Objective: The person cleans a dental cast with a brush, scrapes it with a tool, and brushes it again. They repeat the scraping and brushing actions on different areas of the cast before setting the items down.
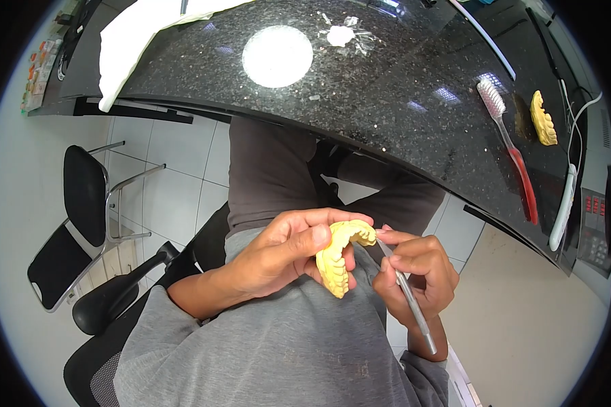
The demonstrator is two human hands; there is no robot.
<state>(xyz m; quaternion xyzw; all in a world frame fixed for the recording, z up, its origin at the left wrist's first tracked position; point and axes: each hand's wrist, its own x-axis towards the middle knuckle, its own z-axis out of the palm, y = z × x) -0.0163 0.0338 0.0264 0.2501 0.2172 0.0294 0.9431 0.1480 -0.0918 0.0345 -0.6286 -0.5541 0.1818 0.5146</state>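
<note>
A yellow dental arch model (pixel 332 264), curved and with tooth shapes along it, is held above the lap. My left hand (pixel 285 251) grips its left side, thumb on the near face and fingers behind. In my right hand (pixel 421 275) is a slim metal tool (pixel 416 312), held like a pen, its handle slanting down to the right. The tool's upper end and my right index finger are close to the right end of the model; whether the tip touches it I cannot tell.
On the dark speckled counter (pixel 387 88) lie a red toothbrush (pixel 519 176), a second yellow model (pixel 542 119), a white cabled handpiece (pixel 565 203), white powder (pixel 340 36) and a white cloth (pixel 132 41). A black chair (pixel 85 197) stands at the left.
</note>
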